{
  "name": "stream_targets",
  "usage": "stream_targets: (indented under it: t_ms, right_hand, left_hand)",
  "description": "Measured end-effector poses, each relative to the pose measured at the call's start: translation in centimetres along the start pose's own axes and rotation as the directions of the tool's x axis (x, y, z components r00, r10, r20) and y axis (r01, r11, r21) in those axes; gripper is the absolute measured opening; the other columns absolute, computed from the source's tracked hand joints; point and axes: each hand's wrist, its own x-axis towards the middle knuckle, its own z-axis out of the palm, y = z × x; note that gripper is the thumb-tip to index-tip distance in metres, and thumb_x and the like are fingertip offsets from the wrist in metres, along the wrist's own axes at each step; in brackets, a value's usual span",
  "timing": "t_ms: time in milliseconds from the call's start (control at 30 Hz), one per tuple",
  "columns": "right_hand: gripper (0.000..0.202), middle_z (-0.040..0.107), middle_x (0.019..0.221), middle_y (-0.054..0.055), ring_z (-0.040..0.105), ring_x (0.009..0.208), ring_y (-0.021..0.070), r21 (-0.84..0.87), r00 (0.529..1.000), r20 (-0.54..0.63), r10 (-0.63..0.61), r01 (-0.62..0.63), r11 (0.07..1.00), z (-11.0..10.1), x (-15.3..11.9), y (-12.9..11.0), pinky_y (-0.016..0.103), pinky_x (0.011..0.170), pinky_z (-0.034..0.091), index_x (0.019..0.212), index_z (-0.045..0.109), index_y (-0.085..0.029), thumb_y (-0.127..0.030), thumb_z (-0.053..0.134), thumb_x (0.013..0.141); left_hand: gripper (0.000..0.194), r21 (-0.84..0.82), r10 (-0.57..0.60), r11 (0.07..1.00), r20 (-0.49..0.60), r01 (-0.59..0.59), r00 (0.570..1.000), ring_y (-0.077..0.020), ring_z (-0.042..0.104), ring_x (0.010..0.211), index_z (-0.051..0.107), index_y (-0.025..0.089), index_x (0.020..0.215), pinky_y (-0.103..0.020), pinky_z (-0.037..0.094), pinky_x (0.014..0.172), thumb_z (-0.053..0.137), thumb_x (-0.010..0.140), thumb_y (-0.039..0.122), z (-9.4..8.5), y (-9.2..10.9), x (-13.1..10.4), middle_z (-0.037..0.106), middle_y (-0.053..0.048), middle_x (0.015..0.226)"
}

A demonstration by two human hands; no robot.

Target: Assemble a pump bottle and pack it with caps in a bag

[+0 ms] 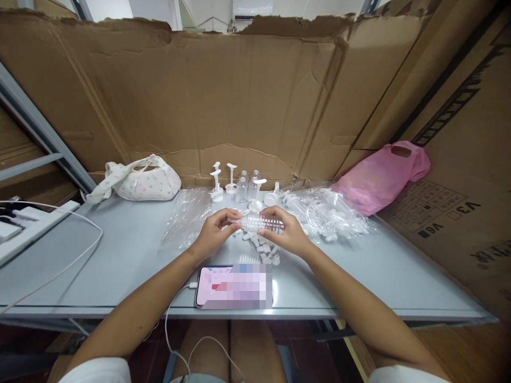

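Clear ribbed bottle (252, 222) held sideways over the bench (120, 260): left-hand grip (217, 227) at its left end, right-hand grip (288, 230) around its right. White pump heads (216, 186) and clear bottles (254, 187) stand behind. Loose white parts (264, 248) lie beneath. Phone (204, 295), cable attached, lies near the front edge; pink bag (371, 181) at right rear.

Pixelation hides much of the phone (213, 287), and fingers (275, 211) partly cover the clear bottle (253, 222).
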Motion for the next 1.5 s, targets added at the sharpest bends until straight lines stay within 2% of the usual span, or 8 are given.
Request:
stream_targets:
  t_ms: [133, 300, 567, 800, 933, 1167, 1333, 1500]
  right_hand:
    - [0.031, 0.057, 0.054, -0.003, 0.049, 0.039, 0.0117, 0.324, 0.92, 0.194, 0.341, -0.388, 0.863, 0.1, 0.2, -0.3, 0.024, 0.037, 0.04, 0.087, 0.055, -0.02, -0.047, 0.064, 0.077]
    - [0.032, 0.055, 0.05, -0.004, 0.048, 0.039, 0.0114, 0.385, 0.898, 0.252, 0.361, -0.435, 0.814, 0.2, 0.2, -0.9, 0.022, 0.035, 0.035, 0.082, 0.054, -0.018, -0.049, 0.062, 0.078]
    - [0.033, 0.063, 0.085, 0.005, 0.06, 0.068, 0.0185, -0.137, 0.999, -0.019, -0.041, 0.038, 0.99, 0.5, -1.2, -1.2, 0.03, 0.057, 0.05, 0.095, 0.054, -0.021, -0.039, 0.072, 0.073]
    - [0.031, 0.061, 0.1, 0.011, 0.06, 0.089, 0.0242, -0.356, 0.882, 0.062, -0.467, 0.456, 0.816, 0.7, -1.2, 0.7, 0.041, 0.075, 0.053, 0.115, 0.052, -0.026, -0.03, 0.06, 0.086]
    - [0.03, 0.061, 0.101, 0.01, 0.06, 0.091, 0.0237, -0.353, 0.875, 0.041, -0.483, 0.465, 0.812, 0.5, -1.0, 0.4, 0.042, 0.076, 0.053, 0.113, 0.053, -0.026, -0.026, 0.061, 0.085]
    - [0.035, 0.065, 0.095, 0.009, 0.063, 0.086, 0.0243, -0.219, 0.952, -0.068, -0.298, 0.277, 0.936, 0.7, -1.2, -0.6, 0.037, 0.068, 0.053, 0.106, 0.055, -0.023, -0.039, 0.068, 0.078]
    - [0.037, 0.066, 0.095, 0.008, 0.064, 0.087, 0.0248, -0.144, 0.978, -0.112, -0.175, 0.159, 0.977, 0.5, -1.2, -0.9, 0.038, 0.073, 0.054, 0.102, 0.056, -0.023, -0.043, 0.071, 0.075]
    - [0.039, 0.066, 0.092, 0.006, 0.065, 0.081, 0.0223, 0.025, 1.0, -0.022, 0.009, -0.008, 1.0, -0.4, -0.8, -0.7, 0.033, 0.066, 0.054, 0.097, 0.057, -0.022, -0.045, 0.073, 0.071]
  left_hand:
    - [0.009, 0.171, 0.185, 0.966, 0.066, -0.193, 0.981, -0.0195, 0.061, 0.098, 0.062, 0.017, 0.083, -0.034, 0.049, 0.087, 0.066, 0.08, 0.025, -0.3, 0.3, -0.3, 0.065, -0.009, 0.098]
    - [0.015, 0.187, 0.145, 0.97, 0.059, -0.154, 0.988, -0.019, 0.061, 0.096, 0.065, 0.017, 0.092, -0.031, 0.05, 0.082, 0.066, 0.081, 0.027, -0.6, 0.9, -0.3, 0.065, -0.008, 0.099]
    - [0.027, -0.011, -0.197, 0.98, 0.044, 0.198, 0.979, -0.0121, 0.059, 0.062, 0.062, 0.014, 0.085, -0.026, 0.048, 0.063, 0.068, 0.077, 0.039, -0.4, 1.4, 0.1, 0.063, -0.001, 0.07]
    - [0.036, -0.062, -0.338, 0.936, 0.106, 0.346, 0.935, -0.0104, 0.055, 0.052, 0.059, 0.013, 0.078, -0.024, 0.045, 0.055, 0.061, 0.08, 0.05, -0.1, 1.5, 0.2, 0.06, 0.0, 0.06]
    - [0.031, -0.069, -0.25, 0.965, 0.066, 0.255, 0.966, -0.0102, 0.057, 0.059, 0.058, 0.014, 0.078, -0.024, 0.047, 0.06, 0.065, 0.078, 0.045, 0.1, 1.0, 0.0, 0.06, 0.0, 0.068]
    - [0.029, -0.019, -0.091, 0.996, -0.041, 0.09, 0.995, -0.012, 0.058, 0.064, 0.062, 0.015, 0.084, -0.026, 0.05, 0.064, 0.066, 0.078, 0.043, 0.4, 1.4, -0.6, 0.06, -0.001, 0.075]
    - [0.032, 0.152, 0.024, 0.988, 0.075, -0.035, 0.997, -0.0149, 0.063, 0.073, 0.061, 0.016, 0.1, -0.027, 0.051, 0.07, 0.056, 0.086, 0.044, -0.3, 1.6, -0.6, 0.064, -0.006, 0.086]
    - [0.023, 0.584, 0.27, 0.731, 0.227, -0.353, 0.936, -0.017, 0.063, 0.08, 0.059, 0.018, 0.104, -0.03, 0.049, 0.076, 0.055, 0.088, 0.034, -1.1, 1.1, -0.5, 0.067, -0.007, 0.098]
